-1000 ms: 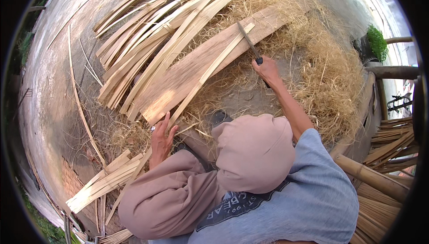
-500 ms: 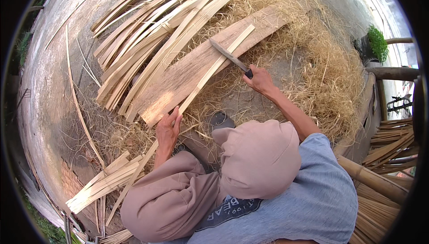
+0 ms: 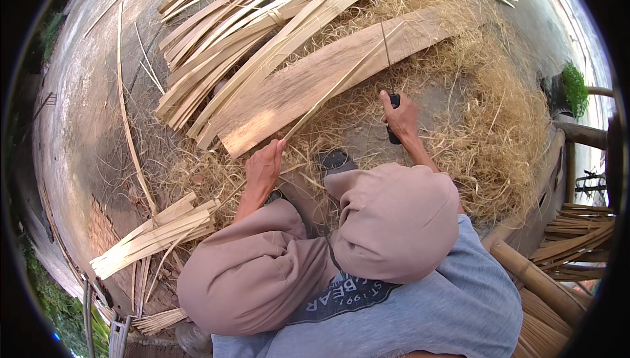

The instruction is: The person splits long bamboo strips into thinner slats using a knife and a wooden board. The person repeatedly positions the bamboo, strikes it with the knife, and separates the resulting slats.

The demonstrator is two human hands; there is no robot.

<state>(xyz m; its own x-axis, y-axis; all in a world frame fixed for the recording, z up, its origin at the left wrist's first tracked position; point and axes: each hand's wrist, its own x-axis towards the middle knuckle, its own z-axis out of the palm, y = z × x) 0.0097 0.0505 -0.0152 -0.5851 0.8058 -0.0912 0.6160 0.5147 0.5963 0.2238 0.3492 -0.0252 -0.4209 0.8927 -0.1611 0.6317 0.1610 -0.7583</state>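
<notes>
My left hand point(image 3: 264, 166) pinches the near end of a long, thin bamboo strip point(image 3: 328, 97), which shows its narrow edge. The strip slants up to the right over a wide wooden board point(image 3: 295, 87). My right hand point(image 3: 401, 118) is closed round the black handle of a knife point(image 3: 386, 49), right of the strip. Its blade points away from me, seen almost edge-on, and crosses the strip near the far end. Whether blade and strip touch, I cannot tell.
Beyond the board lies a large fan of pale strips point(image 3: 262, 43). Curly shavings point(image 3: 499, 122) cover the ground at right and around the board. A smaller strip bundle point(image 3: 157, 230) rests at left. A bamboo pole point(image 3: 535, 279) stands right of my knees.
The strip has turned from its flat face to its narrow edge. My right hand has drawn nearer, and the knife has swung from lying across the strip to pointing away.
</notes>
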